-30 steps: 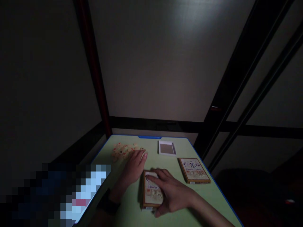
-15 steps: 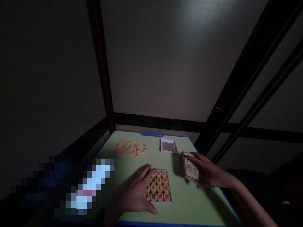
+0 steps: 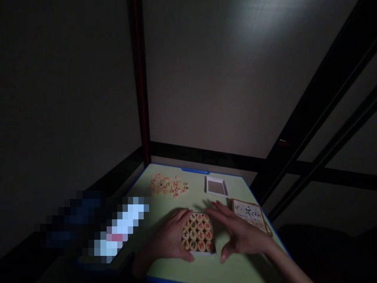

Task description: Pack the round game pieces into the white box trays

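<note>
A shallow white box (image 3: 201, 254) of round wooden Chinese chess pieces (image 3: 200, 235) lies near the front of the table, its pieces in tidy rows with red and black characters. My left hand (image 3: 169, 237) grips the box's left side, fingers at the far edge and thumb at the near one, covering part of it. Just off the right side hovers my right hand (image 3: 240, 234), open and holding nothing, with thumb and fingers apart. Beyond it a printed box lid (image 3: 250, 214) rests on the table at the right, partly hidden by that hand.
Loose chess pieces (image 3: 169, 185) are scattered at the far left of the pale green table (image 3: 176, 271). A white empty tray-like lid or box (image 3: 216, 186) lies at the back right. Something pixelated and bright (image 3: 123, 228) is at the left. Walls stand behind.
My right hand has let go of the printed lid, leaving it on the right, and moved left toward the box. My left hand stays on the box. The view has shifted slightly.
</note>
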Tool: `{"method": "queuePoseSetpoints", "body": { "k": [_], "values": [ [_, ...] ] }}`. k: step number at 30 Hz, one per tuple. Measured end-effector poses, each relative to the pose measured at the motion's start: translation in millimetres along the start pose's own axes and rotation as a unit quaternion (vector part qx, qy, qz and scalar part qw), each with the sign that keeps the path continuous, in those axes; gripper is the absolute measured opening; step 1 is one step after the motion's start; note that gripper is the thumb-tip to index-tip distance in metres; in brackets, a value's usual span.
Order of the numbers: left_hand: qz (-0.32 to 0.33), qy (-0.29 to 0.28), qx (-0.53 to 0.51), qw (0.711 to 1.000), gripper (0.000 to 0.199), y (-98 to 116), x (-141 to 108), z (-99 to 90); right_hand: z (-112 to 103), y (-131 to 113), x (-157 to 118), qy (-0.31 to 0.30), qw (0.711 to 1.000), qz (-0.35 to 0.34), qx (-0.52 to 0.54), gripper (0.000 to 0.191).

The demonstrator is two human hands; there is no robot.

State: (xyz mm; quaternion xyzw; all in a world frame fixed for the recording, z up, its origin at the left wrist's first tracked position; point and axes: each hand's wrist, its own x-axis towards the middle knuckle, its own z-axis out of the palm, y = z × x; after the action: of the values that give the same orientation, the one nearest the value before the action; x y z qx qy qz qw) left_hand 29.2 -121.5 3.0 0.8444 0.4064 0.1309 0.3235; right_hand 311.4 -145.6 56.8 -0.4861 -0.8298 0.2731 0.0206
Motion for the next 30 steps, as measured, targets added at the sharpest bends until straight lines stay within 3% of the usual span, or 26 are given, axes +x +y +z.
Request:
{"method": "queuePoseSetpoints", "body": {
  "k": [3, 5, 8, 10, 11, 13, 16, 22, 30],
  "values": [
    [-0.005, -0.034, -0.005, 0.999, 0.123, -12.5, 1.1, -16.4, 25.9, -26.3, 25.9, -0.026, 0.999, -0.04, -0.019, 0.122],
    [0.008, -0.015, 0.008, 1.0, 0.105, -18.3, 5.7, -29.8, 37.1, -31.6, 36.1, -0.014, 0.998, -0.054, -0.038, 0.117],
    [-0.013, 0.12, 0.097, 0.988, 0.066, -18.6, 26.0, -41.3, 47.5, -28.2, 40.3, 0.01, 0.996, -0.07, -0.059, 0.112],
    [-0.037, 0.21, 0.172, 0.962, 0.051, -17.0, 47.4, -40.1, 54.4, -23.2, 40.0, 0.034, 0.993, -0.087, -0.073, 0.108],
    [-0.018, 0.222, 0.203, 0.953, 0.048, -17.2, 58.8, -37.6, 58.4, -20.4, 40.1, 0.053, 0.99, -0.1, -0.081, 0.106],
    [0.005, 0.228, 0.24, 0.944, 0.047, -21.1, 79.9, -31.3, 67.6, -13.9, 41.6, 0.094, 0.982, -0.128, -0.1, 0.102],
    [-0.009, 0.204, 0.255, 0.945, 0.046, -34.2, 102.5, -25.0, 81.9, 0.6, 47.0, 0.131, 0.97, -0.157, -0.129, 0.101],
    [-0.048, 0.188, 0.249, 0.949, 0.042, -54.9, 124.4, -30.2, 100.6, 28.8, 57.3, 0.163, 0.956, -0.178, -0.166, 0.099],
    [-0.071, 0.197, 0.271, 0.939, 0.043, -69.0, 149.3, -41.3, 96.2, 15.1, 67.1, 0.194, 0.939, -0.184, -0.217, 0.086]
  ]
}}
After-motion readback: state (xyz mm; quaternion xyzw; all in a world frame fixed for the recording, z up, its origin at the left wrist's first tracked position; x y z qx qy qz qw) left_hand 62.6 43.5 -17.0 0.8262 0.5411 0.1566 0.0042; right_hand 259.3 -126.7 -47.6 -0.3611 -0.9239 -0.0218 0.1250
